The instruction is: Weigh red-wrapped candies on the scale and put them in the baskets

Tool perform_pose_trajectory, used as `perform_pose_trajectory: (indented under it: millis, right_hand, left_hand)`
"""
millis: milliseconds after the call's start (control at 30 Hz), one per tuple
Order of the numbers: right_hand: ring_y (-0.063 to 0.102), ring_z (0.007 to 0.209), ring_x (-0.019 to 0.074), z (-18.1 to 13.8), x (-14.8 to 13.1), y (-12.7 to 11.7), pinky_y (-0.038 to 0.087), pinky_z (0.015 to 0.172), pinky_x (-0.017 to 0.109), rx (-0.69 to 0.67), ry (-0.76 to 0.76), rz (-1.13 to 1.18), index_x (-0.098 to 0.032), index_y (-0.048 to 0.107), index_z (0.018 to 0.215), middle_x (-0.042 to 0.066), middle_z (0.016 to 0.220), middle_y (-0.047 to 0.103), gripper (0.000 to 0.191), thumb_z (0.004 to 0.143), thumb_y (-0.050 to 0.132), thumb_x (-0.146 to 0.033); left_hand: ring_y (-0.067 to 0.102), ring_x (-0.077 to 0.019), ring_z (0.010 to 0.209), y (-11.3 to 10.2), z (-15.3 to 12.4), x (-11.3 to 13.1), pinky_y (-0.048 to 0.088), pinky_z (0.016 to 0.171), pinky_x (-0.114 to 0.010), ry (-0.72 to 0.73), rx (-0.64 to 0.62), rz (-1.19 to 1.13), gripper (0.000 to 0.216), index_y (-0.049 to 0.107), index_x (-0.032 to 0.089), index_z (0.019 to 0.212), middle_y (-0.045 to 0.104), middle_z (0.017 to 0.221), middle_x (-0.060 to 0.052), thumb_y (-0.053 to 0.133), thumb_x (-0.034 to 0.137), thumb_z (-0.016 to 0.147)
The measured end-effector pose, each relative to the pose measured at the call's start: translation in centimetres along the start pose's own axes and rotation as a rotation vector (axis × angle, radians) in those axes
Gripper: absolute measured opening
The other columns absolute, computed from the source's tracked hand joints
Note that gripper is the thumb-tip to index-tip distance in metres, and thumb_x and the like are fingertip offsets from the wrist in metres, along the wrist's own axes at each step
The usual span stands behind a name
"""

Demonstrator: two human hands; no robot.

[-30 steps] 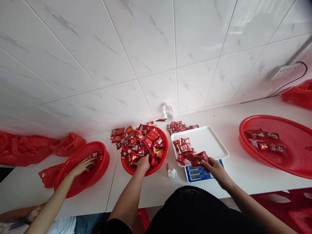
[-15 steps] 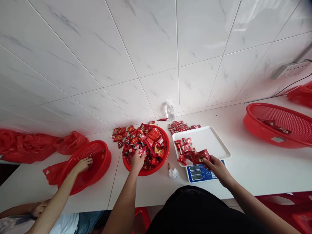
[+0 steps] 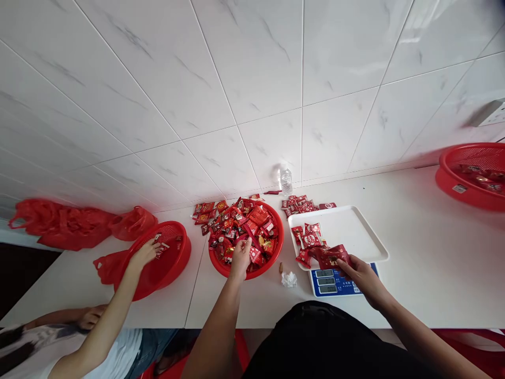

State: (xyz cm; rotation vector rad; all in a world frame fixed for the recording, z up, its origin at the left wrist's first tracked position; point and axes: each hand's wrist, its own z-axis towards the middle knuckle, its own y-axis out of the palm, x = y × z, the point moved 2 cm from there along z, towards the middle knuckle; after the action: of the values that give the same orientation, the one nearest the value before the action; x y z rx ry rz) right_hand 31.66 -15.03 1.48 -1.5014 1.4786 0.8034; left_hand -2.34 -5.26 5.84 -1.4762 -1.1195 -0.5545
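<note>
My left hand [image 3: 240, 259] reaches into a round red basket [image 3: 272, 260] heaped with red candy packets [image 3: 252, 226], its fingers closed among them; what they pinch is too small to name. My right hand [image 3: 361, 272] holds a dark red pouch [image 3: 329, 256] at the near edge of a white tray [image 3: 351, 231]. That tray rests on a blue scale [image 3: 335, 281] and carries a few red packets [image 3: 310, 237].
Another person's hand [image 3: 144, 253] reaches into a red basket [image 3: 173, 263] on the left. Red plastic bags [image 3: 74, 226] lie far left. A water bottle [image 3: 285, 180] stands by the tiled wall. Loose packets [image 3: 302, 203], a crumpled paper [image 3: 289, 279], another red basket [image 3: 469, 176] far right.
The view has shifted, so everything sits further right and the far-right basket slides toward the edge. My left hand moved slightly inside the candy basket. My right hand keeps the pouch.
</note>
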Motion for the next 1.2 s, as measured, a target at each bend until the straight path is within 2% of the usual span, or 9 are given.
perform_pose_trajectory:
  millis: [133, 267, 400, 533, 767, 867, 967, 1067, 1200]
  right_hand:
    - [0.058, 0.068, 0.0175, 0.0, -0.2, 0.1, 0.046, 0.061, 0.028, -0.019, 0.000, 0.009, -0.020, 0.059, 0.086, 0.002, 0.074, 0.064, 0.038, 0.076, 0.053, -0.056]
    - [0.058, 0.066, 0.0179, 0.0, -0.4, 0.0, 0.046, 0.059, 0.029, 0.014, -0.008, 0.026, -0.019, 0.059, 0.084, 0.002, 0.072, 0.063, 0.038, 0.075, 0.054, -0.056]
    - [0.058, 0.065, 0.0172, -0.1, -0.5, -0.2, 0.045, 0.058, 0.028, 0.064, -0.034, 0.041, -0.019, 0.058, 0.080, 0.001, 0.069, 0.062, 0.036, 0.075, 0.055, -0.055]
    - [0.058, 0.065, 0.0171, -0.4, -0.5, -1.1, 0.046, 0.059, 0.027, 0.095, -0.018, 0.068, -0.019, 0.059, 0.084, 0.002, 0.072, 0.063, 0.039, 0.074, 0.055, -0.056]
    - [0.057, 0.066, 0.0161, -0.9, 0.7, -3.2, 0.045, 0.060, 0.027, 0.121, 0.016, 0.111, -0.019, 0.059, 0.088, 0.001, 0.074, 0.063, 0.038, 0.076, 0.055, -0.054]
    - [0.055, 0.066, 0.0147, -1.2, 0.3, -3.4, 0.043, 0.060, 0.026, 0.091, -0.011, 0.169, -0.019, 0.059, 0.092, 0.001, 0.074, 0.061, 0.037, 0.078, 0.053, -0.053]
    - [0.055, 0.067, 0.0143, -1.2, -1.1, -3.0, 0.044, 0.062, 0.026, 0.005, -0.089, 0.198, -0.019, 0.058, 0.098, 0.001, 0.079, 0.062, 0.037, 0.080, 0.051, -0.052]
    - [0.057, 0.069, 0.0167, -0.7, -2.4, -1.8, 0.045, 0.063, 0.028, -0.123, -0.171, 0.090, -0.019, 0.059, 0.097, 0.002, 0.078, 0.063, 0.038, 0.081, 0.050, -0.052]
    - [0.054, 0.103, 0.0260, 1.5, -3.2, 0.7, 0.045, 0.083, 0.038, -0.074, -0.357, -0.283, -0.023, 0.054, 0.114, 0.010, 0.112, 0.059, 0.048, 0.081, 0.045, -0.056]
  left_hand:
    - [0.059, -0.0225, 0.081, -1.1, 0.9, -1.2, 0.046, 0.069, -0.032, 0.062, 0.112, 0.306, 0.047, 0.050, 0.017, 0.107, 0.060, 0.087, -0.008, 0.043, 0.055, 0.080]
    - [0.034, -0.0297, 0.126, 0.2, 0.6, -0.6, 0.028, 0.103, -0.043, 0.382, 0.200, 0.627, 0.052, 0.041, 0.014, 0.126, 0.042, 0.131, -0.017, 0.045, 0.044, 0.083]
    - [0.020, -0.0258, 0.135, 6.1, -1.3, 0.9, 0.019, 0.110, -0.041, 0.659, -0.072, 0.618, 0.053, 0.038, 0.019, 0.131, 0.030, 0.143, -0.012, 0.042, 0.045, 0.086]
    - [0.011, -0.0293, 0.137, 12.7, -2.4, 1.4, 0.018, 0.109, -0.046, 0.728, -0.406, 0.596, 0.073, 0.026, 0.022, 0.139, 0.017, 0.149, -0.012, 0.048, 0.057, 0.078]
    - [-0.010, -0.0345, 0.136, 17.8, -0.9, 3.7, 0.004, 0.108, -0.054, 0.690, -0.574, 0.656, 0.113, 0.012, 0.024, 0.144, -0.006, 0.151, -0.013, 0.062, 0.072, 0.054]
    - [-0.002, -0.0339, 0.137, 18.2, -1.6, 6.1, 0.006, 0.109, -0.051, 0.755, -0.588, 0.538, 0.106, 0.021, 0.020, 0.142, 0.006, 0.151, -0.013, 0.062, 0.069, 0.057]
    - [0.030, -0.0280, 0.130, 17.9, -3.8, 7.7, 0.024, 0.107, -0.042, 0.776, -0.675, 0.280, 0.082, 0.033, 0.019, 0.137, 0.037, 0.140, -0.013, 0.057, 0.060, 0.070]
    - [0.056, -0.0217, 0.105, 16.9, -5.9, 7.6, 0.042, 0.092, -0.033, 0.603, -0.775, 0.052, 0.055, 0.050, 0.020, 0.123, 0.059, 0.117, -0.009, 0.051, 0.052, 0.079]
    - [0.061, -0.0205, 0.088, 13.6, -6.4, 5.2, 0.046, 0.079, -0.031, 0.340, -0.594, -0.117, 0.040, 0.061, 0.018, 0.103, 0.066, 0.097, -0.008, 0.050, 0.048, 0.080]
